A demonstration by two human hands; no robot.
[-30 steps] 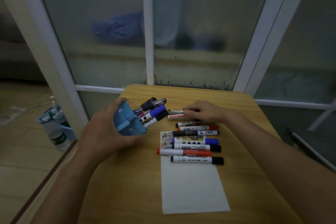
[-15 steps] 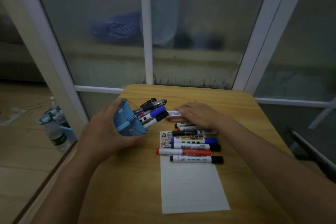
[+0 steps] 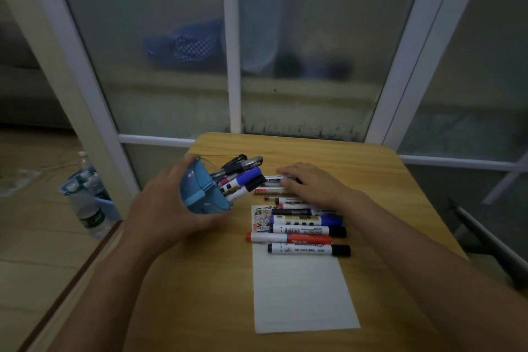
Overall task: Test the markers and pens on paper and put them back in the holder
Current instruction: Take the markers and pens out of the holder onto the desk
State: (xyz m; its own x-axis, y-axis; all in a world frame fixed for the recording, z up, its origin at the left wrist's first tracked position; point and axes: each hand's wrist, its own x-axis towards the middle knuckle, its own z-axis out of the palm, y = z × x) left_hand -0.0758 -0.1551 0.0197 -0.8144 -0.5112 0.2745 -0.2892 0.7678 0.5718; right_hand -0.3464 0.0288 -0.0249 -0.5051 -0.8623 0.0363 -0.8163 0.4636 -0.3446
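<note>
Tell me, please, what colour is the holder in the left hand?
The holder is light blue, seen best in the head view.

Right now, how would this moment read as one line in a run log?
left hand: grips tilted blue holder | right hand: flat on loose markers | paper: scribbled at far end
</note>
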